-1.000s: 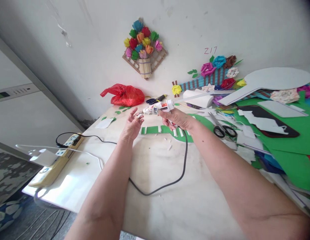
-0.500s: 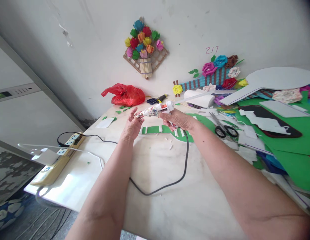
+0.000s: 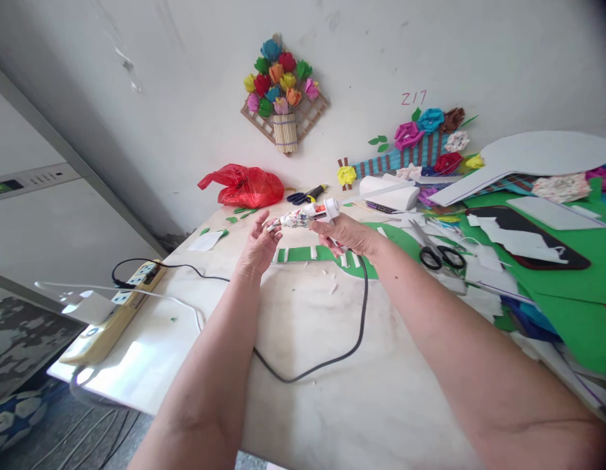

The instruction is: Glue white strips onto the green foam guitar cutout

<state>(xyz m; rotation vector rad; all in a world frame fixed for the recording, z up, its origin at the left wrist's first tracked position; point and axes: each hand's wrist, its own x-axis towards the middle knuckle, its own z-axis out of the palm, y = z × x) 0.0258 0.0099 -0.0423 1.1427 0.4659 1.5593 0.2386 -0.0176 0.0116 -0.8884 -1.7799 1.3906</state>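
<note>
My right hand [image 3: 349, 234] is wrapped round the handle of a white hot glue gun [image 3: 297, 217], its barrel covered in a stained wrapping and its nozzle pointing left. In the fingertips of my left hand [image 3: 259, 249] is a small white paper strip [image 3: 272, 226], close to the nozzle. Whether the nozzle touches the strip I cannot tell. Below the gun lies a green guitar-shaped cutout [image 3: 299, 254] with several short white strips across it. My right hand hides part of the cutout. The gun's black cord [image 3: 364, 313] loops over the table.
Scissors [image 3: 440, 253] lie among paper scraps on the right, near a dark tray [image 3: 542, 251]. A red plastic bag [image 3: 246, 185] and pliers [image 3: 306, 194] sit at the back. A power strip [image 3: 111, 316] is on the left edge. Paper tulips [image 3: 278, 81] hang on the wall.
The view has shifted very slightly. Both hands stay nearly in place, with only a small shift of the white strip and glue gun nozzle against each other.
</note>
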